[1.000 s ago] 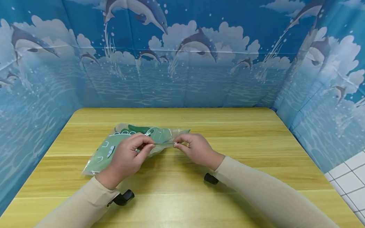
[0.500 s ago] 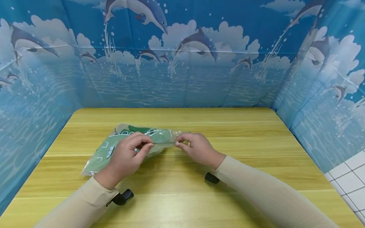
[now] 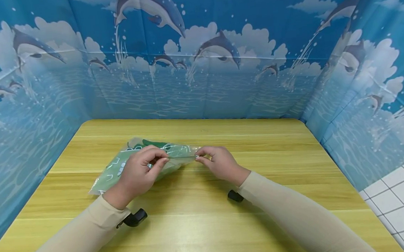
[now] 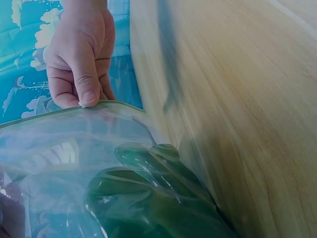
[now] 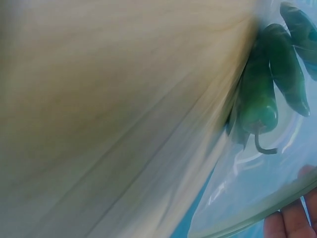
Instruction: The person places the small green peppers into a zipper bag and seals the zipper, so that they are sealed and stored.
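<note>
A clear zip bag (image 3: 112, 174) with a green tint and white line print lies on the table, its right end lifted. Long green peppers (image 5: 260, 94) show through the film in the right wrist view. My left hand (image 3: 140, 172) pinches the bag's top edge between thumb and forefinger, partly covering the bag in the head view. Farther right along that edge, my right hand (image 3: 221, 165) pinches it too, and the strip between them is stretched straight. In the left wrist view the right hand's thumb presses on the zip strip (image 4: 47, 114).
Under the bag is a yellow wood-grain table (image 3: 258, 145). A blue curtain printed with dolphins (image 3: 200, 91) hangs along the back and both sides. White floor tiles (image 3: 401, 198) show at lower right. Black wrist cameras (image 3: 135, 218) hang below both sleeves.
My right hand has slid slightly right and my left hand slightly left, so the gap between them along the bag's edge is a little wider. Both still pinch the bag.
</note>
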{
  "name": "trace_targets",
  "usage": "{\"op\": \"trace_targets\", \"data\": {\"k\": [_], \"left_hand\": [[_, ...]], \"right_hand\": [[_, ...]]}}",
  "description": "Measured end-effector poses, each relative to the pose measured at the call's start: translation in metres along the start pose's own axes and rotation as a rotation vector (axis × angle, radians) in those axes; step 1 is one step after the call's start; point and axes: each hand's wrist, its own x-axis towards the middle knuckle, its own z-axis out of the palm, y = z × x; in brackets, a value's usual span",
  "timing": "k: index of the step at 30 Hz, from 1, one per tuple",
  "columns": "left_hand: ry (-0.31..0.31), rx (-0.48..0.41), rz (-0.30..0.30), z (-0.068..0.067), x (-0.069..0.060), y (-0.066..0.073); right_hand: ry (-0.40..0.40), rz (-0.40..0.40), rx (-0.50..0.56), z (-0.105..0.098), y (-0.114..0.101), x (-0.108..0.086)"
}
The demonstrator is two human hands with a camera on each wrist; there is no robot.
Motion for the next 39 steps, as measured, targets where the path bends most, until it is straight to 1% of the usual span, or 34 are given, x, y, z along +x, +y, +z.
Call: {"op": "trace_targets", "data": {"k": [8, 15, 27, 39], "left_hand": [[0.024, -0.003, 0.025, -0.001, 0.001, 0.000], [0.032, 0.009, 0.039, -0.002, 0.001, 0.000], [0.032, -0.009, 0.041, -0.003, 0.002, 0.001], [0.030, -0.017, 0.040, -0.004, 0.002, 0.000]], "right_hand": [[0.004, 0.045, -0.003, 0.000, 0.005, 0.000], [0.005, 0.049, 0.000, -0.001, 0.008, 0.000], [0.018, 0.080, 0.010, -0.002, 0.013, 0.001], [0.010, 0.102, 0.001, -0.001, 0.018, 0.002]]}}
